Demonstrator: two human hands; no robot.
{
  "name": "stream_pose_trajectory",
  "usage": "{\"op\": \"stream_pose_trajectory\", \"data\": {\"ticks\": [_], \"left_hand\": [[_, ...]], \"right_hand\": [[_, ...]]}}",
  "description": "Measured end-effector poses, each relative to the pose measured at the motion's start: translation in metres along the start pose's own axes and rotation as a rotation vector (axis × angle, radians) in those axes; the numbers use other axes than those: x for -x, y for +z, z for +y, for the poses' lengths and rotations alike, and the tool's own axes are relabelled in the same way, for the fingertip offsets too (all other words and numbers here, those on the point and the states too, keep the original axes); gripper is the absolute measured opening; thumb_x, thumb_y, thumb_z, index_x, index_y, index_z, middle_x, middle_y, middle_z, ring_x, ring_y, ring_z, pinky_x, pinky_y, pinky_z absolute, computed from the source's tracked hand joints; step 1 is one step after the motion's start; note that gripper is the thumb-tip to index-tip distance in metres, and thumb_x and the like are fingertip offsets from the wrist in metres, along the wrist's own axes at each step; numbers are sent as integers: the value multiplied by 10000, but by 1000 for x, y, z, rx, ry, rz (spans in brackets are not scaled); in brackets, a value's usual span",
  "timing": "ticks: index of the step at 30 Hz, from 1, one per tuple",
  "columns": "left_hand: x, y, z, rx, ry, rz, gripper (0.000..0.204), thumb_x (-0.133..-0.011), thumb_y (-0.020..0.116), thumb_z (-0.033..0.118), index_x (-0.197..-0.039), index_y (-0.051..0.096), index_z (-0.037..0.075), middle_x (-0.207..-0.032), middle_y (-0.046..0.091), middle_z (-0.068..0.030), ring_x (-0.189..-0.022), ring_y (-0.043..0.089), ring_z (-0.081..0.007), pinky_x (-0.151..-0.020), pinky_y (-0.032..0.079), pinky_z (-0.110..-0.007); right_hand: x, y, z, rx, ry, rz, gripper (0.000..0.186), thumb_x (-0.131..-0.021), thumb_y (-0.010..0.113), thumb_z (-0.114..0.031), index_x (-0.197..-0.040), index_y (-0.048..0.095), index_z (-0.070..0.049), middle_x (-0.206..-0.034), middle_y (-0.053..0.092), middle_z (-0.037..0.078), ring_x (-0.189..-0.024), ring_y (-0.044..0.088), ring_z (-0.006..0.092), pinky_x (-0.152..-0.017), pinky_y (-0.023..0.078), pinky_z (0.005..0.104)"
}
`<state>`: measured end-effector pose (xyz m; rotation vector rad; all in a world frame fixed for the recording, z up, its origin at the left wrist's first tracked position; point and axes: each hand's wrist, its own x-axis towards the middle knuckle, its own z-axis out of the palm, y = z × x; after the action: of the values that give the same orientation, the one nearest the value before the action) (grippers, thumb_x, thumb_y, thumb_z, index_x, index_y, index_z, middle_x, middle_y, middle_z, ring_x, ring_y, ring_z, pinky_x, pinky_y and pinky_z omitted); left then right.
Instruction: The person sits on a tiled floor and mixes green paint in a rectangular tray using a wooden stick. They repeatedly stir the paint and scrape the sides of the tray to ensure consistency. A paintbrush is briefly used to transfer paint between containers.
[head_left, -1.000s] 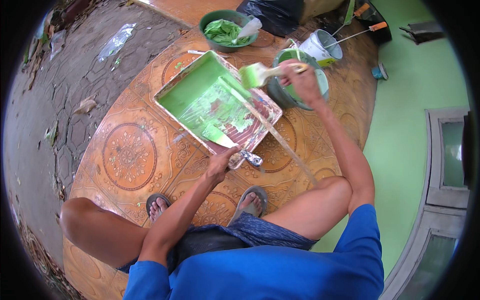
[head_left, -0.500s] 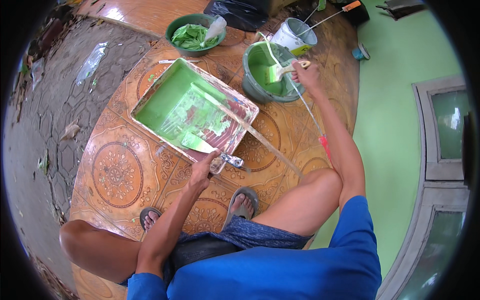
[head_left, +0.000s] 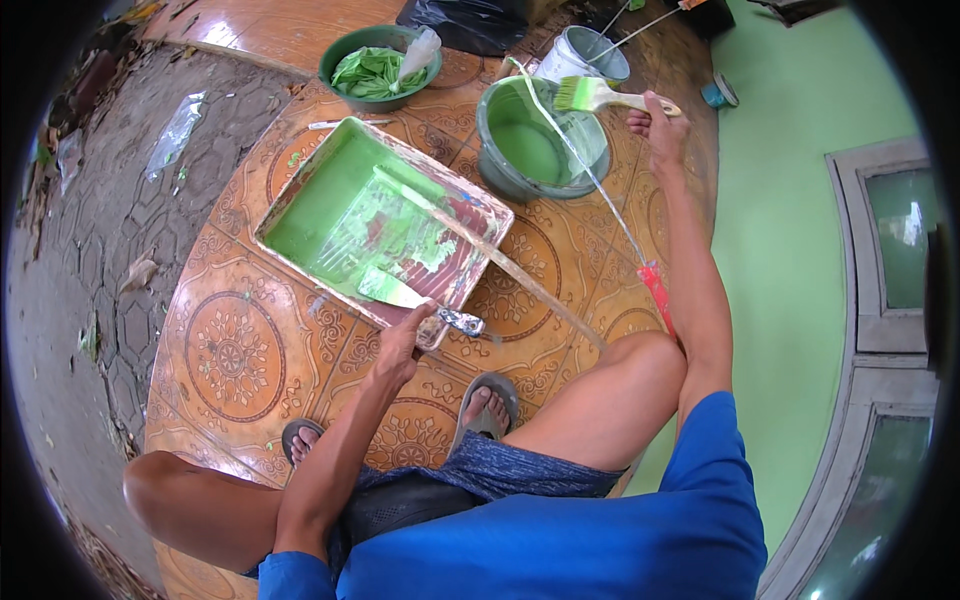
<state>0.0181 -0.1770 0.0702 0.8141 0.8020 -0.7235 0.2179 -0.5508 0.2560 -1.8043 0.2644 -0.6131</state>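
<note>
My right hand [head_left: 662, 130] is closed around the pale handle of a paintbrush [head_left: 600, 96], its bristles coated in light green. The brush is above the far right rim of a grey bucket [head_left: 490, 165] with green paint inside. My left hand [head_left: 402, 345] is closed on the near edge of a paint tray [head_left: 300, 250], its fingers against a putty knife [head_left: 395, 290]. The knife's green-smeared blade lies over the tray, and its handle juts past the corner. A long stick [head_left: 520, 275] rests across the tray, one end in the green paint.
A thin rod with a red grip [head_left: 655, 290] leans across the bucket. Behind are a green basin [head_left: 350, 95] of green plastic, a white pail [head_left: 570, 60] and a black bag [head_left: 470, 25]. A green wall [head_left: 780, 230] and window frame [head_left: 845, 250] rise on the right.
My right hand has lifted the paintbrush up and to the right, from inside the bucket to above its rim. My left hand keeps its place at the tray.
</note>
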Motion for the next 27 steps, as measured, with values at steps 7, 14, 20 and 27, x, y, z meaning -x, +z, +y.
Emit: {"op": "stream_pose_trajectory", "data": {"ticks": [7, 14, 20, 27], "left_hand": [[-2, 3, -1, 1, -5, -2, 287, -787, 768, 183, -975, 668, -10, -851, 662, -53, -668, 632, -131, -534, 510, -254], [-5, 4, -1, 17, -8, -38, 269, -799, 756, 182, -982, 674, 2, -854, 663, -46, -673, 631, -128, -548, 510, -256], [-5, 2, -3, -22, 5, 2, 392, -750, 805, 211, -964, 643, -75, -899, 673, -111, -725, 653, -161, -611, 538, -255], [-10, -3, -5, -102, 13, 3, 372, -784, 771, 214, -1033, 656, -37, -950, 661, -70, -767, 636, -147, -693, 543, -271]], "right_hand": [[-3, -30, 49, 288, 131, -20, 284, -881, 662, -250, -941, 652, 27, -707, 657, 85, -549, 611, 120, -492, 498, 236], [-2, -21, 81, 698, 248, 18, 268, -871, 654, -293, -993, 642, -54, -696, 654, 79, -604, 628, 141, -525, 497, 287], [89, 28, -9, 779, -198, -522, 360, -841, 663, -364, -1016, 612, -55, -781, 649, 94, -702, 633, 253, -654, 496, 388], [238, -1, 40, 875, -25, -994, 568, -904, 579, -307, -1389, 380, -86, -1136, 583, 271, -1069, 557, 437, -915, 433, 458]]}}
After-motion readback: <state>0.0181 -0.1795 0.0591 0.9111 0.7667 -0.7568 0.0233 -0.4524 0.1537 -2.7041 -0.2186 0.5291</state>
